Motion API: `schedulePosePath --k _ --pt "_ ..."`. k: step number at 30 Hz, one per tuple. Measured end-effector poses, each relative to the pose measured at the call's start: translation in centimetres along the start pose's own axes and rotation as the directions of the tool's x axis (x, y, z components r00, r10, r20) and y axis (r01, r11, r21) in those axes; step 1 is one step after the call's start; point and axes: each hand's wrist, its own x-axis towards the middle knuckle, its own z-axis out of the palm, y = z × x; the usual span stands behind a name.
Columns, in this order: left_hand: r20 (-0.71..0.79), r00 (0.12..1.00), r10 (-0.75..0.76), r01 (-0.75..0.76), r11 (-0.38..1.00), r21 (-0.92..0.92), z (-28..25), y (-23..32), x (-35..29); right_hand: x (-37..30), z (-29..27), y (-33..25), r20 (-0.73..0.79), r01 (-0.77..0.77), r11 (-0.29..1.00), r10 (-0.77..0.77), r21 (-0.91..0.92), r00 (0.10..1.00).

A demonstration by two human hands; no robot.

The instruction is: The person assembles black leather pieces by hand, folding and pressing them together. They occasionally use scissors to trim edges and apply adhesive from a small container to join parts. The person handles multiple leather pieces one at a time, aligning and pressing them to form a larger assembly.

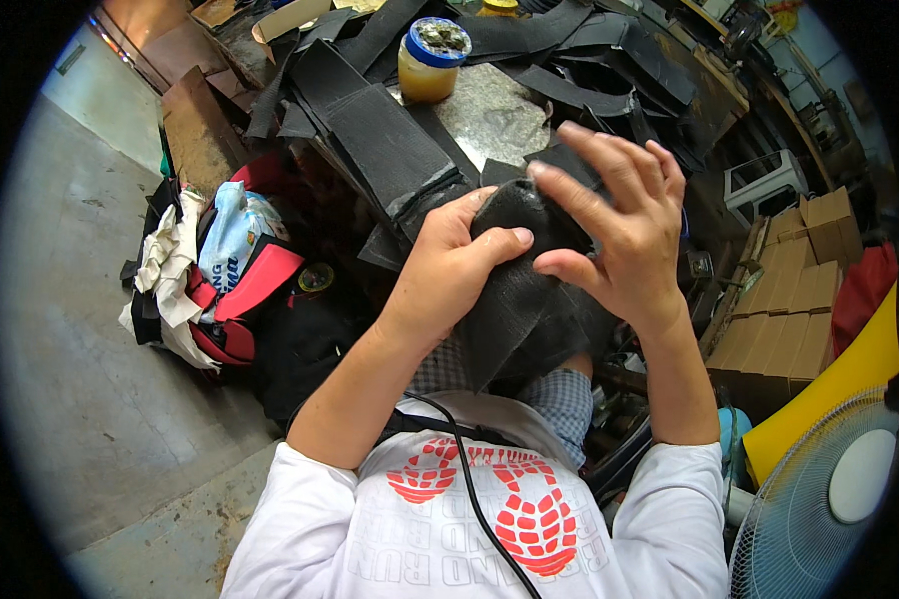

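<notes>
My left hand (456,255) is closed on a folded black piece of sheet material (514,304), its thumb pressed on top near the upper end. The piece looks like leather or a coated fabric; its exact kind cannot be told. It hangs over my lap, with a pointed corner at the bottom. Just right of it, my right hand (624,215) has its fingers spread and raised. The index fingertip and thumb are close to the piece's upper right edge; whether they touch it is unclear.
Stacked black strips (385,140) cover the bench ahead, around a jar of yellowish paste with a blue rim (432,72) and a pale, crusted slab (494,115). Scraps and bags (235,255) pile up at left. Cardboard boxes (784,299) and a fan (819,489) stand at right.
</notes>
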Motion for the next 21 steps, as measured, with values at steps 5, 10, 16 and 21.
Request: schedulePosePath --k 5,10,16,21 --pt "0.071 0.997 0.02 -0.023 0.998 0.053 0.4 -0.4 0.1 -1.1 0.0 -0.1 -0.04 0.019 0.998 -0.017 0.057 0.999" --pt "0.001 0.998 -0.059 0.059 0.998 -0.037 -0.1 0.3 0.2 -2.5 0.1 0.2 -0.086 -0.01 0.994 0.019 0.104 0.996" --pt "-0.026 0.996 -0.087 0.085 0.994 -0.063 0.6 0.1 0.0 -4.0 0.0 -0.3 -0.031 -0.073 0.994 0.076 0.078 0.997" --pt "-0.131 0.988 -0.084 0.065 0.988 -0.142 0.3 0.2 0.1 -5.2 0.3 -0.2 -0.054 -0.063 0.995 0.067 0.076 0.996"
